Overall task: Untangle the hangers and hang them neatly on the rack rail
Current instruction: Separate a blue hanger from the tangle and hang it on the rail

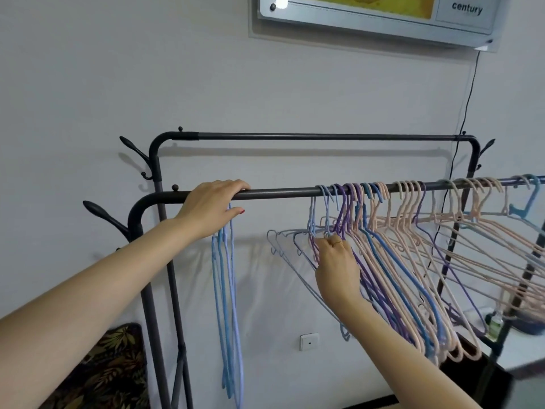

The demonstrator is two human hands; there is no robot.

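Note:
A dark metal rack has a near rail (pixel 280 192) and a higher far rail (pixel 324 137). My left hand (pixel 211 206) rests over the near rail at its left end, fingers curled on top. Under it hang a few blue hangers (pixel 227 305), seen edge-on. A tangled bunch of blue, purple and pink hangers (pixel 392 261) hangs from the middle of the rail to its right end. My right hand (pixel 337 264) reaches into the bunch's left side and pinches the neck of a light blue hanger (pixel 298 270) just below its hook.
A framed wall panel (pixel 377 16) hangs above, with a black cord (pixel 469 93) running down behind the rack's right post. Coat hooks (pixel 101 214) stick out at the rack's left. A wall socket (pixel 309 341) is low on the wall. A patterned cushion (pixel 115 367) lies bottom left.

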